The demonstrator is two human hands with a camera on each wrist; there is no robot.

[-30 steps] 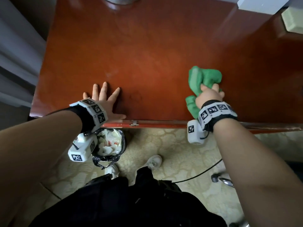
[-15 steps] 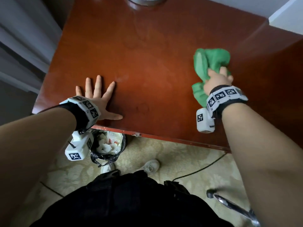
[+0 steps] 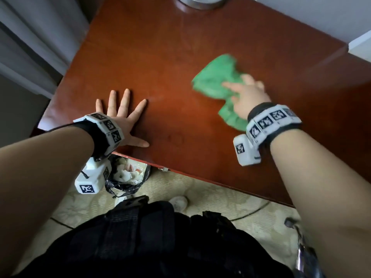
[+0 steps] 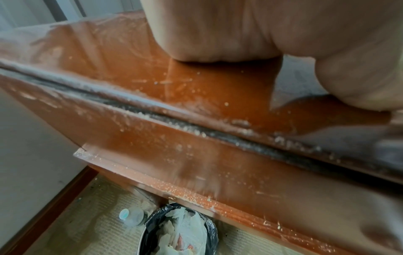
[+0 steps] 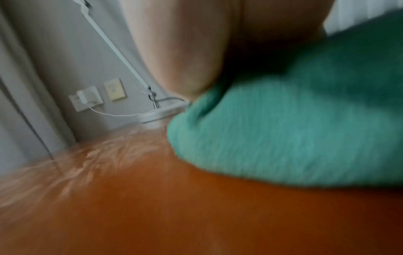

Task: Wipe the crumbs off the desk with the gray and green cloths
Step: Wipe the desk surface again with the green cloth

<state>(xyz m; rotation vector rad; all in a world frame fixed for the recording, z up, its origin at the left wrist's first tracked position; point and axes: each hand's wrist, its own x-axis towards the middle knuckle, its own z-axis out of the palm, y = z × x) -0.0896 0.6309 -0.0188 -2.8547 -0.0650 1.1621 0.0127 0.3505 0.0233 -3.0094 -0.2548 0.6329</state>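
Green cloth (image 3: 216, 81) lies bunched on the desk (image 3: 160, 57), right of centre and roughly midway between the front and rear edges. Its long axis runs diagonally, from a tail toward the front-right to a broader mass toward the rear-left. The right hand (image 3: 246, 95) sits on top of the cloth's near half; the cloth extends away from the hand toward the rear-left. The fingers lie over the fabric, but motion blur in both the head view and the right wrist view (image 5: 283, 129) hides whether they are curled around it or merely pressing it down.

Crumbs (image 4: 191, 131) collect along the groove of the front edge near the front-left corner, as the left wrist view shows. They lie to the left of the cloth and nearer the person.

The left hand (image 3: 120, 117) rests flat on the desk near the front-left corner, fingers straight and spread, holding nothing. It is the nearer hand to the crumbs, but it carries no cloth. A gray cloth is not visible in any view.

Judgement: the next stroke needs to travel leftward and toward the front edge. A lined waste bin (image 3: 128, 175) stands on the floor below that corner.
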